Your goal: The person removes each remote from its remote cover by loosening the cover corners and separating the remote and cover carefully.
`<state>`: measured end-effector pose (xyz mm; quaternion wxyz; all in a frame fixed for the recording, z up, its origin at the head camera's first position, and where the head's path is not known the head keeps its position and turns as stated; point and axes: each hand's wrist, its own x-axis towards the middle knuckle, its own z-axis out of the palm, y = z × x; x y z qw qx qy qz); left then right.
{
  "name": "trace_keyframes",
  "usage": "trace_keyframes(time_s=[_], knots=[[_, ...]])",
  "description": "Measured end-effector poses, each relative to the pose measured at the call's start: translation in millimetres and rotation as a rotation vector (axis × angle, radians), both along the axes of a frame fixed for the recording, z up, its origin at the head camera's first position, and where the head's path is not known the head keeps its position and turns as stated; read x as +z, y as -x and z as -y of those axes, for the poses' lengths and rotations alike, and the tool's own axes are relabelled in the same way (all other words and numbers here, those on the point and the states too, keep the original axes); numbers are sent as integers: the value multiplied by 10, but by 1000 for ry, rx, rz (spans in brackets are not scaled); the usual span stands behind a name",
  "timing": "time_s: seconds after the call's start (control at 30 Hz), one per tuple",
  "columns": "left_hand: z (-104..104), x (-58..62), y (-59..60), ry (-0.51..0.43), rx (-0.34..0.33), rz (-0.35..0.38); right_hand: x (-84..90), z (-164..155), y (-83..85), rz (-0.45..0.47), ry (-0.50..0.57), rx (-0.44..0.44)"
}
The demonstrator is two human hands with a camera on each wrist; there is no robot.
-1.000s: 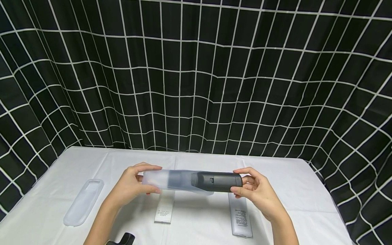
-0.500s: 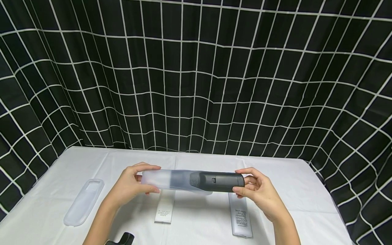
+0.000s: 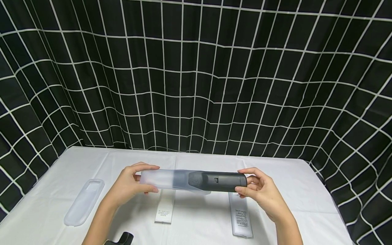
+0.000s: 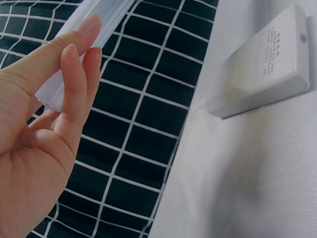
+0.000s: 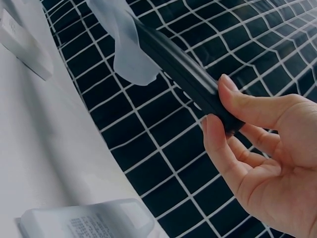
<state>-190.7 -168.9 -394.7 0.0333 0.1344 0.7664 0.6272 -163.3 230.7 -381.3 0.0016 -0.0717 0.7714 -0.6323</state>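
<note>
Two hands hold one black remote (image 3: 218,181) above the bench (image 3: 196,224), half inside a clear sleeve (image 3: 165,179). The sleeve end is pinched by the left hand (image 3: 130,185), the bare end by the right hand (image 3: 260,192). Under the remote, two white remotes (image 3: 164,207) are seen; left of it, another clear cover (image 3: 84,201).

Above the white-clothed table (image 3: 281,177), my left hand (image 3: 128,185) and right hand (image 3: 263,194) hold a black remote (image 3: 218,181) half inside a clear silicone sleeve (image 3: 162,179), level between them.
</note>
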Motion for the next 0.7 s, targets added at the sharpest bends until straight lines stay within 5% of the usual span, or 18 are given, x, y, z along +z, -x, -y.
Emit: trace_keyframes(time_s=[0.7], knots=[[25, 5, -1, 5, -6, -15, -14, -46, 5, -49, 23, -18]])
